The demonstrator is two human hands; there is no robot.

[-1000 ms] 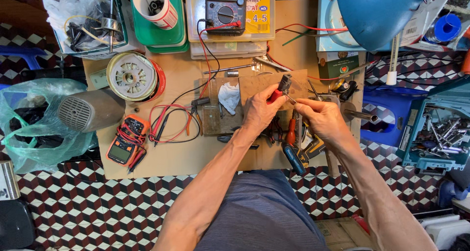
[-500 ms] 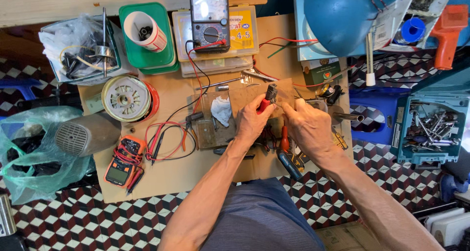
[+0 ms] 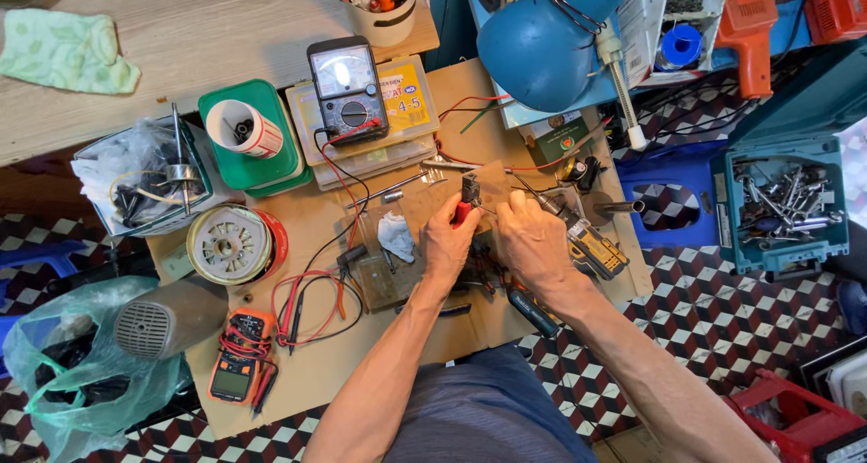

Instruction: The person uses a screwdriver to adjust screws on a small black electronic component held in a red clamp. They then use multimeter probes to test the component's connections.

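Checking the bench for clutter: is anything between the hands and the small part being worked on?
Nothing visible is. The left hand grips red-handled pliers and the right hand meets them over the brown board; the part itself is too small to tell.

Free room: bare board [image 3: 343, 373] toward the near edge, between the orange multimeter [image 3: 237, 369] and the person's forearms.
Obstacles, left: round motor part [image 3: 229, 244], grey fan housing [image 3: 170, 316], red test leads [image 3: 307, 309].
Obstacles, far side: analogue meter [image 3: 347, 91], green tray [image 3: 255, 140] with cup, blue lamp shade [image 3: 546, 38] overhanging.
Centre: left hand [image 3: 450, 243] and right hand [image 3: 535, 243] close together, loose tools crowded beneath and right.
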